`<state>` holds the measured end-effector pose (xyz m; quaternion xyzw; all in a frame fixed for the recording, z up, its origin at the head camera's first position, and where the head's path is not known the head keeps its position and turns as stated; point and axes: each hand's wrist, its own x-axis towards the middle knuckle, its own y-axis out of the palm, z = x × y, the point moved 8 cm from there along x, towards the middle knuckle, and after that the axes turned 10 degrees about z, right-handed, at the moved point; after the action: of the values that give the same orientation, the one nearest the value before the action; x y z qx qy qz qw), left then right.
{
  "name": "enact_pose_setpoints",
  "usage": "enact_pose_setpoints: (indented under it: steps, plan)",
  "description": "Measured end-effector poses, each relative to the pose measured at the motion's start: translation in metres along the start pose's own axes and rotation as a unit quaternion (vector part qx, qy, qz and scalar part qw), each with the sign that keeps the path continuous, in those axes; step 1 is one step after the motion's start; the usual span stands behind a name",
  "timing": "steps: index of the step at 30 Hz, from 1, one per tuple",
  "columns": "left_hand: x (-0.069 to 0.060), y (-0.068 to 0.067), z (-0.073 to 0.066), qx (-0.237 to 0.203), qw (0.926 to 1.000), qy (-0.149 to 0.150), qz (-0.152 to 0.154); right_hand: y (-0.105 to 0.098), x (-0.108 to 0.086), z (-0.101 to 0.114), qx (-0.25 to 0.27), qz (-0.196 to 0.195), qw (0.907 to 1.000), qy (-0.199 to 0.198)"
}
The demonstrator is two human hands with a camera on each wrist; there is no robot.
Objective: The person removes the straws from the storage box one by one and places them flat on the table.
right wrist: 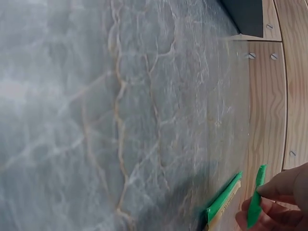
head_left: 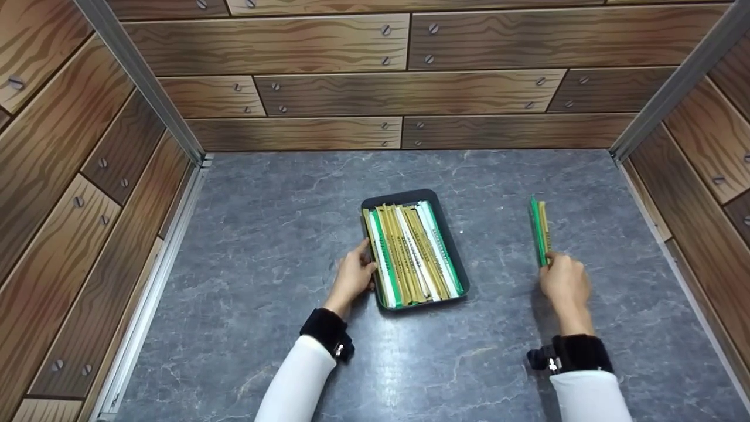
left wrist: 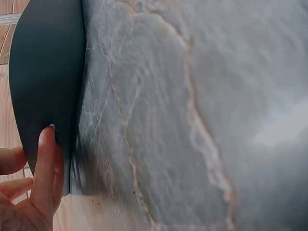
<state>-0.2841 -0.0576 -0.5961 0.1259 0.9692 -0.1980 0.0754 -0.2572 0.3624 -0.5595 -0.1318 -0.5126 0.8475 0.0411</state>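
A dark tray [head_left: 450, 234] holds several slim stick packets [head_left: 410, 252] in green, gold and white, lying side by side lengthwise. My left hand [head_left: 353, 272] grips the tray's left wall, thumb at the rim and fingers against the outside [left wrist: 45, 159]. Off to the right of the tray, my right hand [head_left: 565, 284] pinches a green stick packet [right wrist: 256, 204] between thumb and fingers. Just beyond that hand, another green packet [right wrist: 224, 195] and a gold packet [right wrist: 225, 208] lie together on the grey surface. My hand partly covers their near ends in the head view.
The grey marbled tabletop [head_left: 281, 234] spans the space between wood-patterned panels at the back [head_left: 328, 94], left [head_left: 58, 234] and right [head_left: 697, 152]. Metal edging [head_left: 158, 258] runs along the left side.
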Motion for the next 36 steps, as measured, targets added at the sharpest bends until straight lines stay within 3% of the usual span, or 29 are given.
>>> enact_pose_setpoints:
  steps: [9,17,23,26,29,31,36]
  plan:
    - [0.0,0.001,0.001,-0.008,0.9999,-0.012,0.001,0.009,0.01,-0.002,-0.036,0.03,0.9985,0.03]
    - [0.0,0.001,0.002,-0.007,0.9999,-0.013,0.004,0.016,0.014,-0.001,-0.052,0.049,0.9972,0.024]
    - [0.0,0.001,0.002,-0.012,0.9998,-0.013,0.005,0.015,0.015,-0.004,-0.054,0.046,0.9969,0.035]
    - [0.0,0.001,0.001,-0.014,0.9999,-0.007,0.006,0.013,0.012,0.003,-0.047,0.024,0.9982,0.029]
    - [0.0,0.0,0.001,-0.017,0.9998,-0.005,0.006,0.012,0.006,0.022,-0.03,-0.015,0.9994,-0.013]
    - [-0.001,0.0,0.0,-0.018,0.9998,-0.005,0.006,0.013,0.001,0.043,-0.018,-0.038,0.9969,-0.066]
    - [0.0,0.0,0.001,-0.023,0.9996,-0.012,0.007,0.025,-0.017,0.107,0.002,-0.061,0.9758,-0.21]
